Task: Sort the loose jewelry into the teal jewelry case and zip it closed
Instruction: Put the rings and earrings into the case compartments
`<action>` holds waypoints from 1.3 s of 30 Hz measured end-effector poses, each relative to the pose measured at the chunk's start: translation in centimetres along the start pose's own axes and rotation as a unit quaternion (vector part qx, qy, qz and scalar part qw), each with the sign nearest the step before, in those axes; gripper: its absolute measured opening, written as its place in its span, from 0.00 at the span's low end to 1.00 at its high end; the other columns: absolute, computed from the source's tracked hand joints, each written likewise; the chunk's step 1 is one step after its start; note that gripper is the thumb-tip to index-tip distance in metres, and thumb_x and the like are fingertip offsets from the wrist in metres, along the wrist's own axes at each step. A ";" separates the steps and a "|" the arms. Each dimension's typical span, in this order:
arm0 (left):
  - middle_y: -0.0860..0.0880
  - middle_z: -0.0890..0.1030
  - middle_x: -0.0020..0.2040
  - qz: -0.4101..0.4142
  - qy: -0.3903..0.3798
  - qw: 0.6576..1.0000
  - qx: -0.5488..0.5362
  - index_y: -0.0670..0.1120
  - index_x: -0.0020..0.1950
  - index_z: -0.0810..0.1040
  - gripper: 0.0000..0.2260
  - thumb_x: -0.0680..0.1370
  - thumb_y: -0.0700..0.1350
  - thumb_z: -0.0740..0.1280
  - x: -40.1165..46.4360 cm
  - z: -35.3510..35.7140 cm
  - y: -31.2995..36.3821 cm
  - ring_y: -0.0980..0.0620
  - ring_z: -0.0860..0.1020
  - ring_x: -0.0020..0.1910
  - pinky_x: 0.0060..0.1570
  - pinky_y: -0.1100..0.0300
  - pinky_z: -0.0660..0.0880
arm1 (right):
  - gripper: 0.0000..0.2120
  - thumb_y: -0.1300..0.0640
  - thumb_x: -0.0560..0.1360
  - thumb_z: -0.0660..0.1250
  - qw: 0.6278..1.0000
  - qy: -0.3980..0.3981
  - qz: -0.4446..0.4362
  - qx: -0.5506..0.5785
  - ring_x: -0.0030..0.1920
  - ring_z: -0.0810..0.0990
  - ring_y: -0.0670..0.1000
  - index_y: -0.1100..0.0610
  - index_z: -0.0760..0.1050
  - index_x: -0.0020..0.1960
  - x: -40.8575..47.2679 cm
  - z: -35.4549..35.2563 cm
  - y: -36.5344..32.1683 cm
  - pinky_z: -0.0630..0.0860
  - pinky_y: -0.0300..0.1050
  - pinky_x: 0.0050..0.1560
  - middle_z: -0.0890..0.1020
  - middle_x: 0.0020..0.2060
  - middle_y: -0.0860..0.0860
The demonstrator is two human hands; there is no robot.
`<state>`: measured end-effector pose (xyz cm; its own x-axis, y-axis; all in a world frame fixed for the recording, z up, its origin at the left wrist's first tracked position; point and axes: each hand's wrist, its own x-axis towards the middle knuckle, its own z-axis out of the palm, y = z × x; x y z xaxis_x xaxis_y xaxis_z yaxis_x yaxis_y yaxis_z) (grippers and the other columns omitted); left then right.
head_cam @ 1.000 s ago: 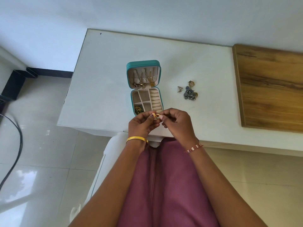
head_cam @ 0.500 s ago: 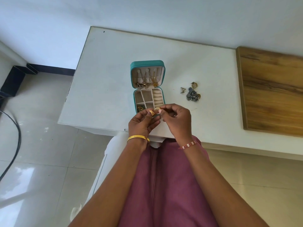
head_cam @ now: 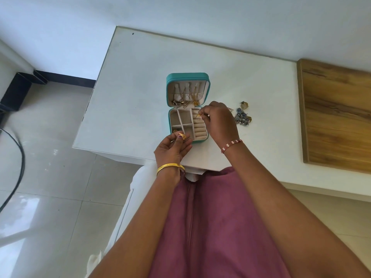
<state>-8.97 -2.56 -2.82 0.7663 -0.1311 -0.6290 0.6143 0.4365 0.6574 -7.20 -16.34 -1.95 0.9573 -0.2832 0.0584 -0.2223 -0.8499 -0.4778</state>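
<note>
Our right hand [head_cam: 217, 119] pinches a gold ring [head_cam: 198, 116] over the teal jewelry case's [head_cam: 187, 109] ring rolls [head_cam: 199, 129]; left hand [head_cam: 172, 148] pinches another ring [head_cam: 181, 135]. Sloppy seating and it'll probably pop out.

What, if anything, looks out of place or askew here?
Nothing damaged or spilled. A small heap of loose jewelry lies on the white table right of the open teal case, unsorted. Each hand pinches a gold ring: left hand, right hand.

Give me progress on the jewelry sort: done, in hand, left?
Done: chains hang in the open teal case lid, one gold piece sits in a front compartment. In hand: right hand pinches a gold ring at the ring rolls; left hand holds another. Left: the loose pile on the table, then zipping.
</note>
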 end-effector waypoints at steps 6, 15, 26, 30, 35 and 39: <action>0.50 0.83 0.30 -0.009 0.003 1.000 0.001 0.42 0.42 0.75 0.06 0.77 0.34 0.62 0.0 0.0 0.0 0.54 0.83 0.32 0.37 0.63 0.80 | 0.09 0.68 0.72 0.64 0.994 0.006 -0.064 -0.085 0.50 0.77 0.61 0.64 0.80 0.50 0.0 0.2 -0.6 0.75 0.50 0.41 0.80 0.45 0.61; 0.50 0.83 0.31 -0.011 0.008 1.000 0.000 0.42 0.43 0.76 0.06 0.77 0.34 0.62 0.0 0.0 0.0 0.54 0.83 0.32 0.36 0.64 0.80 | 0.05 0.70 0.66 0.70 0.989 -0.001 -0.090 -0.119 0.41 0.79 0.63 0.66 0.81 0.42 0.1 0.6 -0.7 0.76 0.48 0.33 0.80 0.37 0.63; 0.50 0.83 0.30 -0.018 0.007 1.000 0.004 0.42 0.42 0.76 0.06 0.76 0.34 0.63 -0.2 0.2 0.1 0.54 0.82 0.32 0.38 0.62 0.80 | 0.08 0.66 0.72 0.67 0.967 0.094 0.137 0.193 0.38 0.76 0.46 0.59 0.82 0.49 -4.2 -0.4 -1.3 0.73 0.33 0.41 0.82 0.41 0.55; 0.49 0.83 0.31 -0.020 -0.006 1.000 0.012 0.41 0.42 0.77 0.05 0.76 0.34 0.64 -0.6 0.2 0.1 0.54 0.82 0.32 0.35 0.63 0.80 | 0.06 0.62 0.69 0.72 0.958 0.028 0.127 0.254 0.38 0.77 0.43 0.58 0.82 0.46 -6.1 0.4 -3.8 0.69 0.24 0.38 0.83 0.43 0.52; 0.51 0.83 0.29 -0.025 -0.012 0.999 0.030 0.42 0.41 0.77 0.07 0.75 0.32 0.62 -1.0 0.2 0.3 0.56 0.82 0.30 0.31 0.66 0.78 | 0.06 0.61 0.69 0.72 0.978 0.041 0.068 0.194 0.45 0.79 0.52 0.59 0.82 0.46 -6.5 0.9 -4.5 0.76 0.40 0.45 0.82 0.42 0.55; 0.51 0.82 0.28 -0.029 -0.016 0.998 0.044 0.42 0.40 0.76 0.08 0.76 0.33 0.62 -0.9 0.1 0.3 0.56 0.81 0.29 0.31 0.66 0.78 | 0.06 0.62 0.70 0.71 0.983 0.055 0.044 0.168 0.45 0.80 0.55 0.60 0.82 0.46 -6.5 0.9 -4.4 0.78 0.47 0.46 0.82 0.41 0.56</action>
<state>-9.48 -2.41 -1.98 0.7334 -0.1840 -0.6544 0.6712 0.3483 0.6544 -12.33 -10.38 -1.00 0.9068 -0.4120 0.0893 -0.2129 -0.6303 -0.7466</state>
